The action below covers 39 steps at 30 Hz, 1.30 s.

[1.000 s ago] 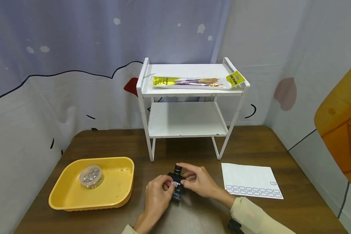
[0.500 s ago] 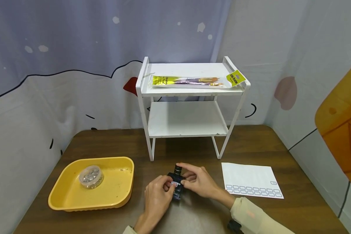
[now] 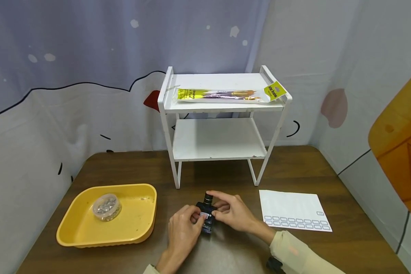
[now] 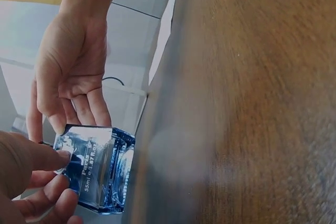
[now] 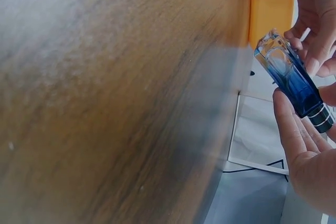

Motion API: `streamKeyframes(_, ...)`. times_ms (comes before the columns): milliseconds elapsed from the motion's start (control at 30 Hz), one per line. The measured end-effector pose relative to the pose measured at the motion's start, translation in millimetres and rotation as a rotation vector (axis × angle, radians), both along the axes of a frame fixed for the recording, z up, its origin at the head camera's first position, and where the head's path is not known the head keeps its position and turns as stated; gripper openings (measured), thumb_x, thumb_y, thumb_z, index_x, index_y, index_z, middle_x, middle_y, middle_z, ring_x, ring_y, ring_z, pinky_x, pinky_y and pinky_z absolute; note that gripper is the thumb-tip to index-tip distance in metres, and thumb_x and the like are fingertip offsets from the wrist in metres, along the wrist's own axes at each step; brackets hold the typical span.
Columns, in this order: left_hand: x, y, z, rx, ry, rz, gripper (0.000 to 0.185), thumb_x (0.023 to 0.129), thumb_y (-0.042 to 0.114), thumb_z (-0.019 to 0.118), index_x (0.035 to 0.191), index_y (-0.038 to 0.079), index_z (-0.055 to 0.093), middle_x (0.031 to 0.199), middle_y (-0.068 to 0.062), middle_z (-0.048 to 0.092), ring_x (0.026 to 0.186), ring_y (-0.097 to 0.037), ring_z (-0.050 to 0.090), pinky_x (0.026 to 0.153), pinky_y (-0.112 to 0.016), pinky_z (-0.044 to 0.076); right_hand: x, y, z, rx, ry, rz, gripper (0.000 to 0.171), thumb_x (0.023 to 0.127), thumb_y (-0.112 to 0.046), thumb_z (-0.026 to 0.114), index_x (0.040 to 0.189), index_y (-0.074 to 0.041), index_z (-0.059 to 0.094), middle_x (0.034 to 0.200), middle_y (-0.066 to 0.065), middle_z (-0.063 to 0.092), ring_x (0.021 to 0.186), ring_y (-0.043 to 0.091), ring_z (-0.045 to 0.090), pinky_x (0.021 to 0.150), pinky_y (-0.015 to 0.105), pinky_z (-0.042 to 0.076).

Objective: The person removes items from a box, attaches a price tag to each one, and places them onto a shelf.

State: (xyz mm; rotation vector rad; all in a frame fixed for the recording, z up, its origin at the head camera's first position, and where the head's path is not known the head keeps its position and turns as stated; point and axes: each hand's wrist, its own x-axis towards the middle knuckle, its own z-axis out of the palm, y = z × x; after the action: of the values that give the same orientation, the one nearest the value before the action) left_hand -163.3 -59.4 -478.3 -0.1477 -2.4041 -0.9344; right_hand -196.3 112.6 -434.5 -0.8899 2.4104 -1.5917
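Observation:
A small blue glass perfume bottle (image 3: 207,222) with a dark cap (image 3: 209,197) is held just above the brown table (image 3: 346,243) near its front edge. My left hand (image 3: 196,217) grips the bottle from the left, its thumb pressing a small white label (image 3: 203,215) onto the front face. My right hand (image 3: 216,207) holds the bottle from the right, with a finger up by the cap. In the left wrist view the bottle (image 4: 100,174) shows printed text, and my thumb sits on the label (image 4: 65,157). In the right wrist view the bottle (image 5: 291,80) lies tilted between both hands.
A yellow tray (image 3: 137,224) at the left holds a clear round container (image 3: 106,206) of small beads. A white two-tier shelf (image 3: 219,146) stands behind, with a pack of brushes (image 3: 226,94) on top. A sheet of labels (image 3: 294,215) lies at the right.

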Motion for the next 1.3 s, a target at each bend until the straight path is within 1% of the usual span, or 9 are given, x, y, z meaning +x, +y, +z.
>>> streamKeyframes(133, -1.4, -1, 0.3, 0.022, -0.013, -0.012, 0.017, 0.064, 0.019, 0.083, 0.067, 0.017, 0.067, 0.061, 0.012, 0.057, 0.052, 0.001, 0.048, 0.049, -0.014, 0.039, -0.3, 0, 1.0, 0.002, 0.003, -0.002, 0.053, 0.078, 0.009, 0.060, 0.129, 0.002, 0.049, 0.094, 0.027, 0.067, 0.081, 0.033, 0.068, 0.070, 0.028, 0.055)
streamKeyframes(367, -3.5, -4, 0.9, 0.042, -0.032, -0.008, 0.017, 0.066, 0.018, 0.082, 0.065, 0.019, 0.065, 0.059, 0.015, 0.054, 0.051, 0.003, 0.044, 0.048, -0.015, 0.037, -0.7, 0, 2.7, 0.008, 0.015, -0.001, 0.053, 0.078, 0.010, 0.060, 0.129, 0.002, 0.050, 0.093, 0.026, 0.067, 0.080, 0.031, 0.068, 0.069, 0.026, 0.055)
streamKeyframes(667, -4.3, -10, 6.1, 0.093, -0.125, -0.024, 0.021, 0.066, 0.019, 0.082, 0.062, 0.018, 0.062, 0.058, 0.011, 0.055, 0.051, 0.001, 0.045, 0.049, -0.016, 0.039, -1.7, 4, 4.6, 0.010, 0.037, 0.049, 0.052, 0.078, 0.010, 0.060, 0.129, 0.003, 0.049, 0.096, 0.026, 0.066, 0.081, 0.032, 0.068, 0.069, 0.028, 0.056)
streamKeyframes(867, -5.0, -13, 8.1, 0.109, -0.144, -0.039, 0.021, 0.065, 0.019, 0.083, 0.062, 0.017, 0.062, 0.058, 0.010, 0.056, 0.051, 0.001, 0.047, 0.049, -0.017, 0.041, -1.5, 7, 5.3, 0.017, 0.069, 0.074, 0.051, 0.079, 0.009, 0.060, 0.128, 0.004, 0.049, 0.095, 0.025, 0.067, 0.081, 0.031, 0.068, 0.069, 0.026, 0.056)
streamKeyframes(967, -6.3, -14, 9.0, 0.101, -0.139, -0.066, 0.019, 0.065, 0.020, 0.083, 0.065, 0.016, 0.064, 0.060, 0.009, 0.058, 0.052, -0.001, 0.050, 0.050, -0.016, 0.041, -0.8, 8, 8.2, 0.020, 0.079, 0.077, 0.051, 0.079, 0.009, 0.060, 0.128, 0.004, 0.049, 0.095, 0.025, 0.067, 0.081, 0.031, 0.068, 0.069, 0.026, 0.056)
streamKeyframes(1067, -9.0, -17, 10.9, 0.082, -0.120, -0.116, 0.018, 0.066, 0.020, 0.083, 0.068, 0.015, 0.066, 0.062, 0.009, 0.059, 0.054, -0.003, 0.052, 0.050, -0.015, 0.042, -0.7, 9, 11.9, 0.025, 0.075, 0.070, 0.052, 0.078, 0.010, 0.060, 0.128, 0.004, 0.049, 0.096, 0.025, 0.067, 0.082, 0.032, 0.068, 0.070, 0.028, 0.056)
streamKeyframes(1167, -12.8, -23, 15.2, 0.078, -0.075, -0.173, 0.018, 0.065, 0.017, 0.083, 0.072, 0.014, 0.067, 0.064, 0.006, 0.059, 0.055, -0.005, 0.053, 0.051, -0.016, 0.044, -1.9, 10, 14.5, 0.029, 0.086, 0.065, 0.052, 0.078, 0.010, 0.060, 0.128, 0.005, 0.049, 0.096, 0.025, 0.067, 0.081, 0.033, 0.068, 0.070, 0.029, 0.056)
streamKeyframes(1300, -18.5, -32, 25.4, 0.090, 0.015, -0.243, 0.020, 0.065, 0.013, 0.083, 0.078, 0.014, 0.068, 0.068, 0.003, 0.060, 0.058, -0.007, 0.054, 0.053, -0.019, 0.047, -6.1, 13, 12.4, 0.031, 0.125, 0.062, 0.052, 0.078, 0.010, 0.061, 0.128, 0.005, 0.049, 0.096, 0.025, 0.067, 0.081, 0.032, 0.068, 0.068, 0.030, 0.056)
